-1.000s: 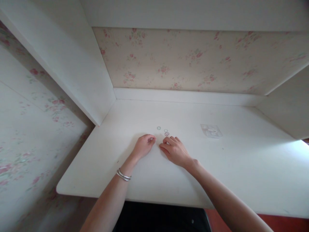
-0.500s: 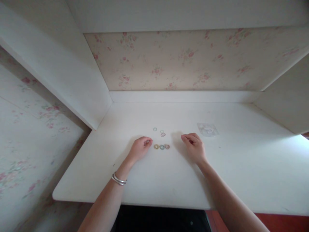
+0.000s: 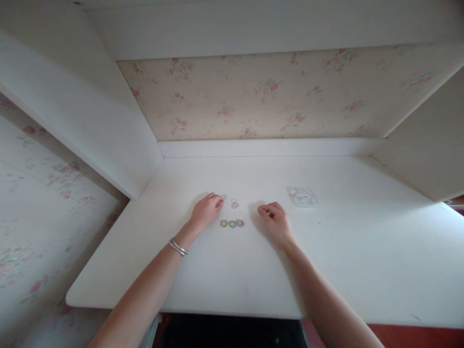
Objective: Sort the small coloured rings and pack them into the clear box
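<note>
My left hand (image 3: pixel 208 210) is closed, its fingertips down at a thin pale green ring (image 3: pixel 224 196) on the white tabletop; whether they pinch it is hidden. Just right of them lie thin pinkish rings (image 3: pixel 235 205), close together. Nearer to me, three thicker rings sit in a row: a yellow one (image 3: pixel 224 224), a green one (image 3: pixel 232 224) and a pink one (image 3: pixel 239 223). To the right of the rings, my right hand (image 3: pixel 277 224) rests on the table with curled fingers and thumb together, nothing visible in it.
A clear plastic packet (image 3: pixel 302 197) with pale contents lies beyond my right hand. A tiny speck (image 3: pixel 319 223) is on the tabletop (image 3: pixel 362 256). White panels and a flowered wall enclose the table's back and sides. A black surface (image 3: pixel 232 332) shows below its front edge.
My left hand has moved forward from beside the yellow ring to the pale green ring, partly covering it. My right hand stays much the same; the view has shifted slightly.
</note>
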A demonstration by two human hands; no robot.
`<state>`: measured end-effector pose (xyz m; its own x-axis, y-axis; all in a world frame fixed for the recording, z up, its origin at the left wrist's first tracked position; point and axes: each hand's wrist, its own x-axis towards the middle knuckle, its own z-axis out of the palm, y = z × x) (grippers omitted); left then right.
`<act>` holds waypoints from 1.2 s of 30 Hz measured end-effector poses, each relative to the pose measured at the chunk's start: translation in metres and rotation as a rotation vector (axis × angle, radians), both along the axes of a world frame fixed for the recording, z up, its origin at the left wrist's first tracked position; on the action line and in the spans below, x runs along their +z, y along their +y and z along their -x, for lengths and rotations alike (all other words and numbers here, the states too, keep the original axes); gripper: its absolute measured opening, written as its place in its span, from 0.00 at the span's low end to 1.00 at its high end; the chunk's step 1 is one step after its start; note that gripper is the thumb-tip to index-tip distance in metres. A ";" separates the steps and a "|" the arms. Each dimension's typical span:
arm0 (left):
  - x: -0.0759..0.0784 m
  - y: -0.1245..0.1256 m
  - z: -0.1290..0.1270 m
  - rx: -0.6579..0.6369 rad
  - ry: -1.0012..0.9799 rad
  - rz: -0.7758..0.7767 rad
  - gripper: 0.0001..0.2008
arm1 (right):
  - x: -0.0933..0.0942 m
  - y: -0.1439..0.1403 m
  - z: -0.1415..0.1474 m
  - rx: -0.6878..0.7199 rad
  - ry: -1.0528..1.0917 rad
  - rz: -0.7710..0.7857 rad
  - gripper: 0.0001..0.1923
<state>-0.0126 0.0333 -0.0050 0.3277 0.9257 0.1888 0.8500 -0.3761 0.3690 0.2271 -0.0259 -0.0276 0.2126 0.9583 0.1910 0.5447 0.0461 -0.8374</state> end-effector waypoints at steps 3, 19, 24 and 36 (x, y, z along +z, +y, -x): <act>0.000 0.008 -0.004 -0.007 0.106 -0.001 0.11 | -0.003 0.001 -0.001 -0.001 0.001 -0.014 0.14; -0.003 0.010 -0.006 -0.048 0.163 0.057 0.12 | -0.004 0.002 -0.001 0.022 -0.024 -0.012 0.14; 0.002 0.002 0.003 -0.061 0.039 0.029 0.10 | 0.000 0.000 0.000 0.021 -0.043 0.005 0.14; 0.000 -0.055 0.030 -0.057 -0.010 0.052 0.10 | -0.001 -0.003 0.001 0.045 -0.123 0.029 0.16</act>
